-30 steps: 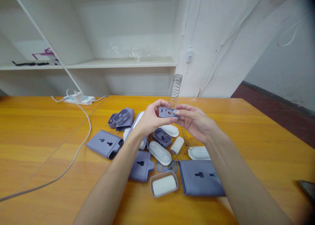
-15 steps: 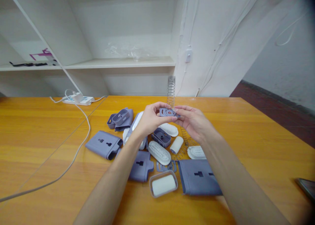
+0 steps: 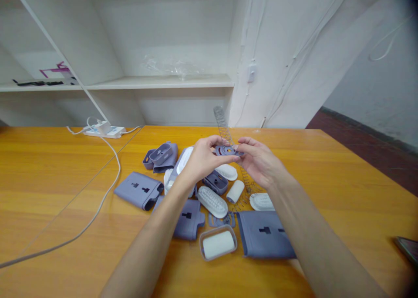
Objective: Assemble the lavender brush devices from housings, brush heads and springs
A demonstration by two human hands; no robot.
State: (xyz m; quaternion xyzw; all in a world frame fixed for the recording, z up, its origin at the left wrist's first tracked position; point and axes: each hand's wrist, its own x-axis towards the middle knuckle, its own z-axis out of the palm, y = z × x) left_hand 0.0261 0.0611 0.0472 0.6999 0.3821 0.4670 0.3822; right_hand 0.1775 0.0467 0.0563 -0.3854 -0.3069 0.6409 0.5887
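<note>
Between my two hands is a small flat grey-purple plastic plate (image 3: 225,150) with slots and a round centre. My left hand (image 3: 209,152) pinches its left end, and my right hand (image 3: 256,159) grips its right end. A long metal coil spring (image 3: 221,118) rises from behind the plate and leans to the left at its top; whether it is fixed to the plate I cannot tell. Below the hands lie white bristled oval pads (image 3: 212,201), a grey-purple oval cup (image 3: 216,181), a white cylinder (image 3: 235,191) and more loose springs (image 3: 244,193).
Grey-purple flat sleeves (image 3: 139,190) lie left, with another sleeve (image 3: 266,235) at the front right. A clear tray (image 3: 218,256) holds a white block. A power strip (image 3: 107,131) and its cable (image 3: 107,198) run along the left. A phone-like device (image 3: 406,248) sits at the right edge.
The spring has tipped from upright to leaning left. The plate has turned slightly in my hands, and both hands have shifted a little to the right.
</note>
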